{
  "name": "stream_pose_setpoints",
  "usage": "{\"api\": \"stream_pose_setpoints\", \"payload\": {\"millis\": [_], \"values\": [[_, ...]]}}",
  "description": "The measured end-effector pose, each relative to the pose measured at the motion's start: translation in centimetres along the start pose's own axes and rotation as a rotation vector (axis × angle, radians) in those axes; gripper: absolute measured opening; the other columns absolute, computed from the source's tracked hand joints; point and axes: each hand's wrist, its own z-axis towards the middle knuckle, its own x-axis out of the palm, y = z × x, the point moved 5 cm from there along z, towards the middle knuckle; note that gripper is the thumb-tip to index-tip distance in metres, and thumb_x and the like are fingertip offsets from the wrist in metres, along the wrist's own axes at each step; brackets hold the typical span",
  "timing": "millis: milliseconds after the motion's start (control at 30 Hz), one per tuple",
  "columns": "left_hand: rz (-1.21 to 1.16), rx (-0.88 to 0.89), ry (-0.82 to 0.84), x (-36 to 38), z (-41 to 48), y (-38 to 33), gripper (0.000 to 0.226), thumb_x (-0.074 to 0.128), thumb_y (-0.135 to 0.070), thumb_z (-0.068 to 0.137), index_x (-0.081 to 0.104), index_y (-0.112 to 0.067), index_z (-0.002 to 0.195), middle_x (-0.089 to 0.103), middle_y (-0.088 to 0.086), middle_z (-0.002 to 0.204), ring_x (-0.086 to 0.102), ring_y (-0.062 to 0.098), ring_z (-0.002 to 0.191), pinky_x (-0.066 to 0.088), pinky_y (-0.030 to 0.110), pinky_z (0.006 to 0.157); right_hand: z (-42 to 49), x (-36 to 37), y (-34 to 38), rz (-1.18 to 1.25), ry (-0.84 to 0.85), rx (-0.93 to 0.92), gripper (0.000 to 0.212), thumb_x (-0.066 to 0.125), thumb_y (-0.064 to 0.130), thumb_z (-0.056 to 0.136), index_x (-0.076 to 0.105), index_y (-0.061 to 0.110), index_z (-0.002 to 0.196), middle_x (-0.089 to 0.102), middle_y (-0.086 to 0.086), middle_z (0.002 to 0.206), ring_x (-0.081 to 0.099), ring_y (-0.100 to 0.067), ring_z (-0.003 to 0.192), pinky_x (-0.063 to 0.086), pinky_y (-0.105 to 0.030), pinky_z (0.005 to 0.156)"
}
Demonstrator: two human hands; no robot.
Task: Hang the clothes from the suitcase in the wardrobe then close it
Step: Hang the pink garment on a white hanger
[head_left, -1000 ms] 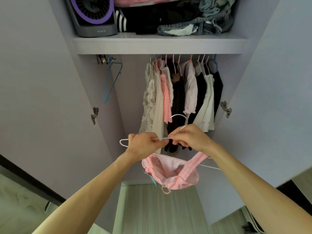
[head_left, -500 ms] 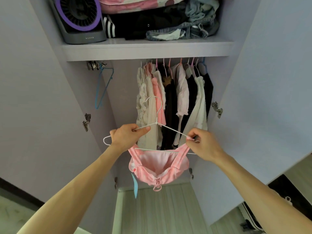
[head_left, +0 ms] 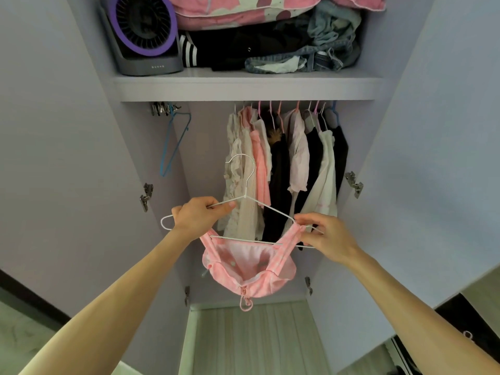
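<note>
A white wire hanger [head_left: 244, 197] is held up in front of the open wardrobe, hook upward. A pink garment [head_left: 247, 269] hangs from it by its straps and sags below the bottom bar. My left hand [head_left: 198, 216] grips the hanger's left arm together with the left strap. My right hand [head_left: 326, 236] pinches the right strap at the hanger's right end. Behind, several hung clothes [head_left: 284, 169] in white, pink and black fill the rail. The suitcase is out of view.
The two wardrobe doors [head_left: 67, 158] stand open left and right. An empty blue hanger [head_left: 173, 143] hangs at the rail's left end. The shelf [head_left: 243, 89] above carries a purple fan [head_left: 144, 33] and piled clothes. The wardrobe floor lies below.
The hanger has turned upright with its hook raised. My right hand slid out from the middle to the hanger's right end with the strap. The garment now spreads across the hanger.
</note>
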Motion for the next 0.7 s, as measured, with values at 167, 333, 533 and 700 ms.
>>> {"api": "stream_pose_setpoints", "payload": {"millis": [167,333,533,700], "values": [[0.004,0.002,-0.022,-0.4,0.3,0.1,0.062,0.055,-0.073,0.084,0.036,-0.020,0.060,0.040,-0.007,0.056,0.052,0.012,0.066,0.020,0.035,0.091,0.3,0.3,0.3,-0.091,-0.023,-0.065,0.016,0.073,0.027,0.088,0.073,0.034,0.103,0.072,0.014,0.097,0.067,-0.005,0.088,0.052,-0.021,0.080],[0.023,0.010,-0.058,-1.6,1.7,-0.1,0.061,0.056,-0.072,0.084,0.037,-0.020,0.059,0.042,-0.008,0.055,0.053,0.015,0.068,0.022,0.037,0.090,0.7,1.2,1.8,-0.248,0.001,-0.126,0.012,0.054,0.035,0.100,0.065,0.039,0.105,0.064,0.008,0.079,0.057,-0.007,0.066,0.047,-0.021,0.061],[0.020,0.072,-0.035,-3.8,4.2,-0.7,0.042,0.058,-0.073,0.082,0.058,-0.031,0.082,0.067,-0.011,0.090,0.062,0.023,0.105,0.040,0.045,0.104,2.9,2.2,4.4,-0.015,0.095,-0.013,0.022,0.058,0.022,0.099,0.075,0.035,0.096,0.067,0.001,0.073,0.048,-0.005,0.055,0.039,-0.017,0.059],[0.522,0.119,0.093,-5.4,5.5,1.3,0.078,0.059,-0.058,0.089,0.018,-0.041,0.154,0.010,0.000,0.166,0.012,0.025,0.151,0.015,0.054,0.118,5.3,3.5,5.2,0.177,0.015,0.140,0.023,0.058,0.014,0.097,0.072,0.030,0.089,0.070,0.010,0.096,0.062,-0.008,0.093,0.046,-0.021,0.086]]}}
